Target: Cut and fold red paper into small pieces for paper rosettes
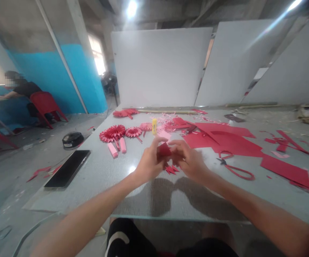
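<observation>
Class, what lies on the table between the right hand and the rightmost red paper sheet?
In the head view, red-handled scissors lie between the right hand and the red sheet.

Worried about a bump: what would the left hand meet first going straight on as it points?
The left hand meets the folded red paper piece it holds; just beyond, probably the right hand, though depth is unclear.

Folded paper piece (164, 150): plain red. Scraps (172, 170) beneath it: same red. Large rosette (113, 133): red, pleated in radiating lines. Smaller rosette (133, 132): red, same pleating. 3rd rosette (145, 126): paler, pinkish. 2 strips (113, 150): pink. Glue stick (154, 126): yellow. Loose sheets (224, 141): red (unpatterned). Scissors (230, 168): red handles. Phone (68, 167): glossy black. Worktop (103, 178): pale grey. Chair (45, 103): red. Wall (49, 71): bright blue below, grey above. Boards (159, 64): white.
</observation>
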A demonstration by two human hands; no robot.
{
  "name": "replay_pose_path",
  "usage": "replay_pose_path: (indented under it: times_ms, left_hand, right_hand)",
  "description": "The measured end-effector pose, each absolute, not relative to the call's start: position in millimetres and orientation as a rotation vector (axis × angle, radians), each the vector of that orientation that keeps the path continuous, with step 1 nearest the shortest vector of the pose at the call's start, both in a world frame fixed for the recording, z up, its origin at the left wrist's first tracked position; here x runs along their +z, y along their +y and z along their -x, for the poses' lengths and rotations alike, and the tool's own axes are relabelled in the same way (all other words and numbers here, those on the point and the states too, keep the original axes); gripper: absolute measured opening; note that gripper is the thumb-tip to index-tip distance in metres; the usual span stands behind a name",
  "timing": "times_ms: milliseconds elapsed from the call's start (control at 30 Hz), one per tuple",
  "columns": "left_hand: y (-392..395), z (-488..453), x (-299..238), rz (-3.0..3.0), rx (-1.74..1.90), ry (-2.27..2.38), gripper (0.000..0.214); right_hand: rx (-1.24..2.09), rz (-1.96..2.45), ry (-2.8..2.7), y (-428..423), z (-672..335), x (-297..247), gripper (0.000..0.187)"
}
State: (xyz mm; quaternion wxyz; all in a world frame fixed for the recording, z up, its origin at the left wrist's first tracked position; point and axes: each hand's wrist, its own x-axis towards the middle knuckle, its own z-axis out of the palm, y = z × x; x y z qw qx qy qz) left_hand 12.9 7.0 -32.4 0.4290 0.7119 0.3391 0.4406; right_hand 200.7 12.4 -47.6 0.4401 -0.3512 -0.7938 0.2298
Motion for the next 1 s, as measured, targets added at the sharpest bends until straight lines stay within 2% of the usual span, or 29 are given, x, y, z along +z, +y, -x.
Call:
replay_pose_path:
  times_ms: [133, 333, 500, 667, 800, 1000]
  left_hand:
    - [7.6, -12.9, -29.2, -1.574, 1.076, 0.838, 0.045]
    - [8.5, -9.1, -17.9, -1.259, 1.028, 0.759, 0.063]
    - [7.2, -9.3, -17.0, -1.278, 0.951, 0.717, 0.063]
    - [1.8, -11.3, -17.1, -1.598, 1.014, 0.822, 0.053]
    - [1.6, -10.4, -20.3, -2.118, 1.216, 0.993, 0.021]
    - [0.4, -11.7, -24.3, -2.468, 1.365, 0.964, 0.021]
  right_hand:
    - [0.467, 0.809, -2.003, 12.9, -201.0, -49.1, 0.041]
    - [0.029, 0.649, -2.096, 12.6, -205.1, -44.3, 0.019]
    - [-0.089, 0.623, -2.059, 11.0, -207.5, -37.9, 0.015]
    - [-0.103, 0.696, -2.025, 9.4, -209.0, -33.9, 0.012]
    - [-0.096, 0.75, -2.031, 8.5, -208.7, -35.5, 0.009]
    - [0.029, 0.767, -2.05, 3.2, -201.8, -32.2, 0.008]
